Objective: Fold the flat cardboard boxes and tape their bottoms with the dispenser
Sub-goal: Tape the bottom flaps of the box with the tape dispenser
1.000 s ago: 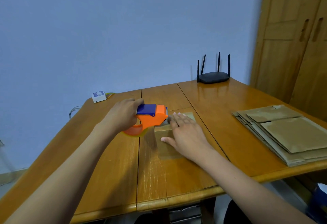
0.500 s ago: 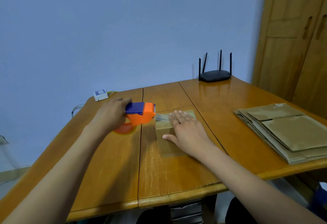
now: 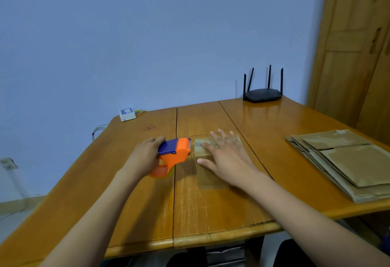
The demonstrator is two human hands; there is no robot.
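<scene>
A small folded cardboard box (image 3: 203, 150) stands on the wooden table (image 3: 211, 214), bottom side up. My right hand (image 3: 226, 155) lies flat on top of it with the fingers spread, covering most of the box. My left hand (image 3: 145, 157) grips the orange and blue tape dispenser (image 3: 173, 154) just left of the box, its blade end close to the box's left edge. A short strip of tape shows on the box beside the dispenser.
A stack of flat cardboard boxes (image 3: 346, 161) lies at the table's right side. A black router (image 3: 262, 92) stands at the back edge near the wall, a small white device (image 3: 127, 114) at the back left corner. A wooden wardrobe (image 3: 356, 45) rises on the right.
My left hand has pulled the dispenser leftward, off the box top to just past its left edge. My right hand has stayed flat on the box.
</scene>
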